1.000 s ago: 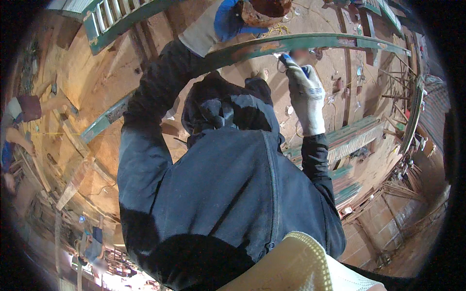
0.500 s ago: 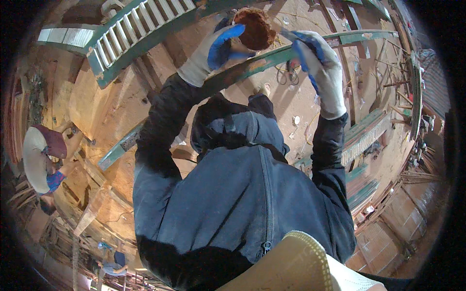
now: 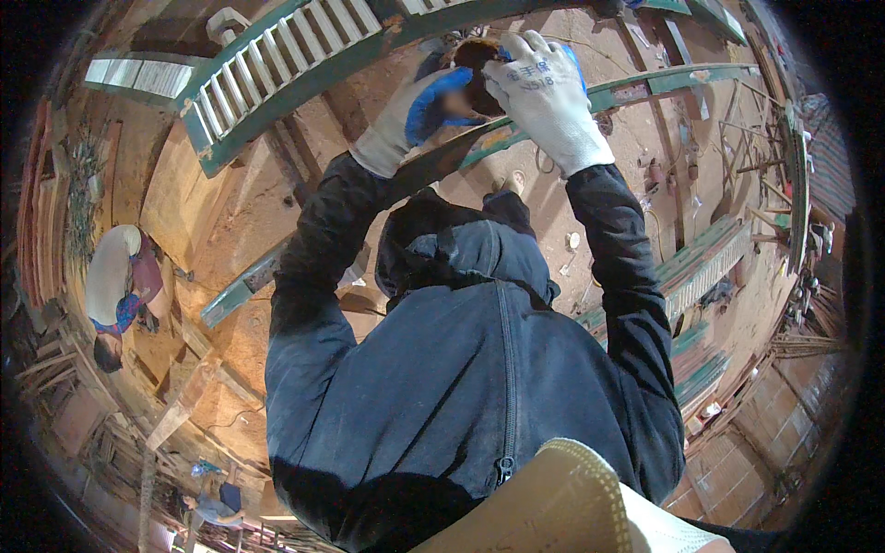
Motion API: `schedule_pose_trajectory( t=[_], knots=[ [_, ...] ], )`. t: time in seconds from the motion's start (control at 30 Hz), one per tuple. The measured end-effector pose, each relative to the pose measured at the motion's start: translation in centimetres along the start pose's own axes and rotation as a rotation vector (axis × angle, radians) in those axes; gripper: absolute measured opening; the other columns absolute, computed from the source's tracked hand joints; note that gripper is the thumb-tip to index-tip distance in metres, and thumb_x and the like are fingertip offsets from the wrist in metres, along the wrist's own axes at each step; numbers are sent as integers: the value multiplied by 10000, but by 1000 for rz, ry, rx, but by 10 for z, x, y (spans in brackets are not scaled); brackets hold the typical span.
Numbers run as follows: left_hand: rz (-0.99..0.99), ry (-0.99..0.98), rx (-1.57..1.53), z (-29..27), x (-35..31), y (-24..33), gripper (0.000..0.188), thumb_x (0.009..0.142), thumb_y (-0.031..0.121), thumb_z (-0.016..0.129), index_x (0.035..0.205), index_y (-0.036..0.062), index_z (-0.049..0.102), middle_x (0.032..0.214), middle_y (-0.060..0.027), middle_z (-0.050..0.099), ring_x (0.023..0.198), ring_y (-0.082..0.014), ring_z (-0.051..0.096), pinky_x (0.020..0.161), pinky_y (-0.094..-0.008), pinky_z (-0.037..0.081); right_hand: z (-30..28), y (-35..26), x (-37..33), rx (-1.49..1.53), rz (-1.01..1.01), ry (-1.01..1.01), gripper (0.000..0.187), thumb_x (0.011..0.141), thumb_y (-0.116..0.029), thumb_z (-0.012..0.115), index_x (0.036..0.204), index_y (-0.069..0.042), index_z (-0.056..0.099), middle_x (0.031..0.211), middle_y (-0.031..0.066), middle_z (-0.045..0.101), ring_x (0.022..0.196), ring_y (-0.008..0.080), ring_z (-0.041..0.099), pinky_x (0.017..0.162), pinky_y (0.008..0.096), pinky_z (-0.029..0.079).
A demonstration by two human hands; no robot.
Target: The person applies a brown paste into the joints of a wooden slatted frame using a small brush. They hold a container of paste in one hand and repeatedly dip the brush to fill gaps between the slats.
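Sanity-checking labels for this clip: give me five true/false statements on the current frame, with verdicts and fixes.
1. The left hand holds a brown container. True.

2. Both hands are uncovered. False: they wear white-and-blue gloves.

3. The right hand hangs down beside the hip. False: it is raised, up at the brown container.

4. A green frame with pale slats shows at upper left. True.

5. The jacket is bright yellow. False: the jacket is dark.
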State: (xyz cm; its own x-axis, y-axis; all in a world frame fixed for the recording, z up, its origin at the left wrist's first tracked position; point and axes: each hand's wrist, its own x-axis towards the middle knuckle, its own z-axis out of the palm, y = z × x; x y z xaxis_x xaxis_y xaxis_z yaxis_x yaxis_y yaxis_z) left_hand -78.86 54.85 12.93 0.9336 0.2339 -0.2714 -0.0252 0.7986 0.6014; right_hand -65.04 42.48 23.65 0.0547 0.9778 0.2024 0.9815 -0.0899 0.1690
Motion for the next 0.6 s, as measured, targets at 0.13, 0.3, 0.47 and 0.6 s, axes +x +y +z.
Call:
schedule_pose_trajectory(
  t=[0.13, 0.3, 0.47, 0.6],
  knots=[
    [48, -74, 37, 8, 0, 0, 493, 1003, 238, 567, 1455, 90, 440, 1427, -92, 526, 1285, -261, 547, 1057, -503, 487, -1, 0, -1, -20, 73, 72, 159, 854, -235, 678, 963, -135, 735, 1078, 80, 623, 1061, 276, 594, 874, 411, 483],
    [56, -109, 34, 7, -1, 2, 511, 960, 184, 635, 1433, 193, 442, 1360, -60, 539, 1249, -250, 563, 911, -475, 581, 0, -7, 8, -104, 25, -98, 177, 849, -227, 678, 988, -136, 741, 1088, 66, 619, 1085, 257, 574, 880, 388, 469],
    [38, -88, 53, 4, -1, 3, 501, 955, 205, 645, 1418, 186, 455, 1362, -74, 535, 1240, -265, 573, 917, -480, 583, -8, 2, -3, -4, 64, 12, 145, 848, -226, 696, 960, -161, 762, 1008, 53, 632, 1024, 243, 607, 842, 398, 488],
    [50, -44, 23, 10, -5, 8, 500, 970, 230, 621, 1431, 129, 457, 1396, -93, 530, 1273, -274, 553, 998, -506, 532, -20, 17, -14, 347, 258, 161, 183, 857, -224, 719, 986, -98, 753, 877, 76, 639, 856, 232, 651, 756, 371, 514]
  ],
)
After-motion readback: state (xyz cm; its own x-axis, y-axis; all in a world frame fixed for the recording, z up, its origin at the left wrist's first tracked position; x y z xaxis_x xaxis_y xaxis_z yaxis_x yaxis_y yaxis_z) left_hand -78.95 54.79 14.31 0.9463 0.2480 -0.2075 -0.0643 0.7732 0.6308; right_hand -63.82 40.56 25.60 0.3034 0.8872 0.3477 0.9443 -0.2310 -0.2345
